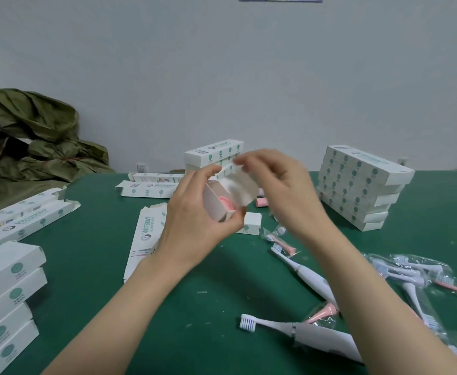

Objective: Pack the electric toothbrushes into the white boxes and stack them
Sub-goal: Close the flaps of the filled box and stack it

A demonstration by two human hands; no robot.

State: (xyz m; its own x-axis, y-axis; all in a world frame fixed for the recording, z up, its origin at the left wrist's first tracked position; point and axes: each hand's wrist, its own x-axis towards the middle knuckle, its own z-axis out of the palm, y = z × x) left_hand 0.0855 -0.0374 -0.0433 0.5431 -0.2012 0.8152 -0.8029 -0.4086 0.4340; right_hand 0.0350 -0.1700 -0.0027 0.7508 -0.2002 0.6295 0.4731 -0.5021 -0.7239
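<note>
Box: slim white cardboard box (214, 203) is being held above the green worktop (194, 307), centre.
Left hand (194, 220): clamping its body.
Right hand (284, 190): pinching its end flap.
Handling: light, crushable card; gripping edges seems safest.

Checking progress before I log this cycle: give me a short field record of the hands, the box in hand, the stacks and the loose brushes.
left hand: grips the open white box, held above the green table
right hand: pinches the box's end flap; blurred
box contents: pink toothbrush shows in the open end
stacks of white boxes: right stack, far stack, left stack
loose on table: white toothbrushes; bagged brush heads
</note>
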